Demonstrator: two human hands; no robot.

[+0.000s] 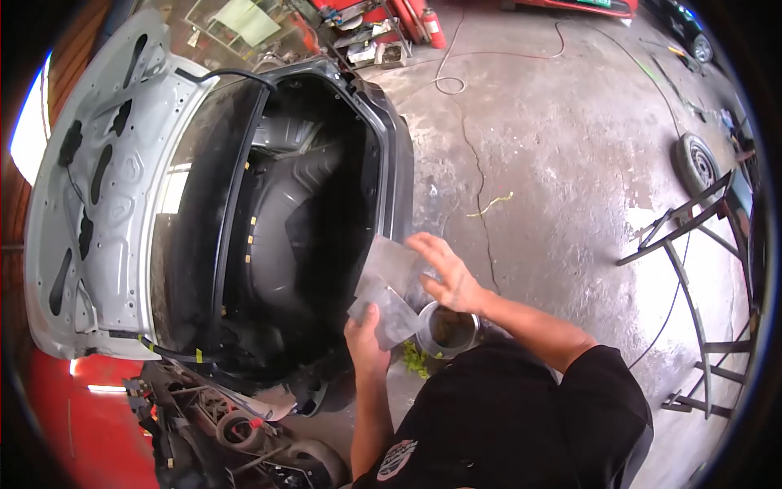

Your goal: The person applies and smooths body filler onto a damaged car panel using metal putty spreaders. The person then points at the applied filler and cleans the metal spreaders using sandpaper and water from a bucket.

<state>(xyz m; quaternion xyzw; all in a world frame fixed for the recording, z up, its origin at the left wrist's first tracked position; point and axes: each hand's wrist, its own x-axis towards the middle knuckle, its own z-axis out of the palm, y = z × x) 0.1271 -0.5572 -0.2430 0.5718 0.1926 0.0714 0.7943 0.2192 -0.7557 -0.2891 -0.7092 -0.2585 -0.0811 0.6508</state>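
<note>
My left hand (366, 341) is closed at the lower edge of a thin grey sheet of sandpaper (387, 314), thumb on top. A paler part (387, 262) lies above it; whether it is a fold or a second sheet is not clear. My right hand (448, 275) is at the right side of the paper, fingers stretched and apart, fingertips near its upper edge. Just below the right hand stands a metal bucket (471, 334) with murky contents, partly hidden by my shirt. To the left is the open trunk (305, 220) of a dark car body.
The raised grey trunk lid (114, 187) stands at the left. Car parts (244, 432) lie at lower left. A metal stand (692, 285) and a wheel (698, 163) are on the right. A hose (505, 55) crosses the concrete floor near a fire extinguisher (433, 28).
</note>
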